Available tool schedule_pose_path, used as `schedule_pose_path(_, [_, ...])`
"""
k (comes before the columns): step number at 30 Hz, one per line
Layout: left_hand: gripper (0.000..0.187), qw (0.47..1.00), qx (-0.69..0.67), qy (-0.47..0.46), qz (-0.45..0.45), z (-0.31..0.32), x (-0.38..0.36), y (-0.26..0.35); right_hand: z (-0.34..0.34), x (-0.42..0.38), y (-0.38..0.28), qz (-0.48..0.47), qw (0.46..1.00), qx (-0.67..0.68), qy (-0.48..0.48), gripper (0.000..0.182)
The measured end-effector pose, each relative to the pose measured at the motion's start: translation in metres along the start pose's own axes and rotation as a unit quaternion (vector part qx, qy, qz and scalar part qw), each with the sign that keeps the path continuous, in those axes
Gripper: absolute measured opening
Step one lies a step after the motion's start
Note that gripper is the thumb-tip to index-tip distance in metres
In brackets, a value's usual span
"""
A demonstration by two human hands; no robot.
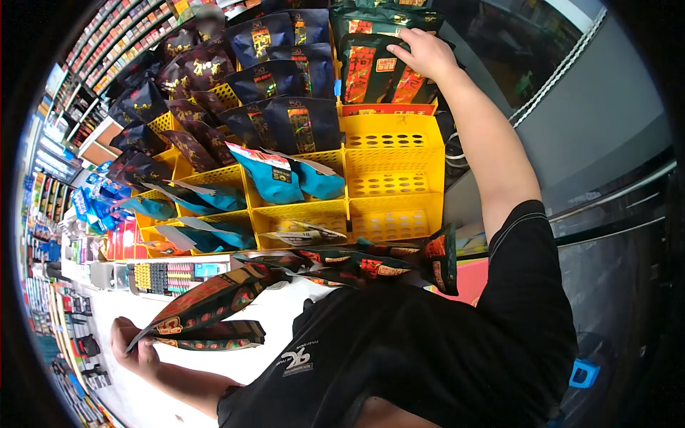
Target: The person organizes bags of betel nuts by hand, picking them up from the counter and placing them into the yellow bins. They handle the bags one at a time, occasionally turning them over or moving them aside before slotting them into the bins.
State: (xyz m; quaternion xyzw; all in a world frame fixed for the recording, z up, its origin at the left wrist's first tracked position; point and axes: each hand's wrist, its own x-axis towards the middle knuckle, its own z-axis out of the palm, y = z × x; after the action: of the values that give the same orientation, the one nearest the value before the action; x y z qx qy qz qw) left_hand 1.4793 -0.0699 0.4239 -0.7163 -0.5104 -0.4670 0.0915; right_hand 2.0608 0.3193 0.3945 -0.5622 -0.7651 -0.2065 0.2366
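My left hand (135, 349), at the lower left, is closed around the edge of a dark red-and-green snack bag (214, 303). A second similar bag (228, 337) hangs just below it. My right arm reaches up to the back right, where my right hand (430, 57) grips the top edge of a dark green bag (399, 71) with red-and-gold lettering. Its thumb lies on the bag's front; some fingers are hidden. That bag stands in the rear right compartment of a yellow rack (392, 135). More dark bags (385, 265) lie close to my chest, partly hidden by my shirt.
Navy bags (303, 121) and brown bags (203, 68) fill the rack's upper rows. Teal bags (275, 178) sit in the lower ones. A dark glass-fronted cabinet (606, 185) stands close on the right. Stocked store shelves (107, 43) line the far left.
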Motion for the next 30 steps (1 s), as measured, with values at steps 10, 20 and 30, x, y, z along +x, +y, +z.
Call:
schedule_pose_path(10, [0.056, 0.999, -0.022, 0.030, -0.030, -0.004, -0.020, -0.004, -0.009, -0.003, -0.018, -0.092, 0.995, -0.032, -0.027, 0.040])
schedule_pose_path(20, [0.052, 0.999, -0.016, 0.016, -0.039, -0.010, -0.018, -0.005, -0.050, 0.035, -0.004, -0.088, 0.996, -0.005, -0.014, 0.041])
schedule_pose_path(30, [0.054, 0.999, -0.032, 0.001, -0.015, 0.005, -0.002, -0.003, -0.116, 0.064, -0.014, -0.096, 0.993, 0.037, -0.051, 0.043])
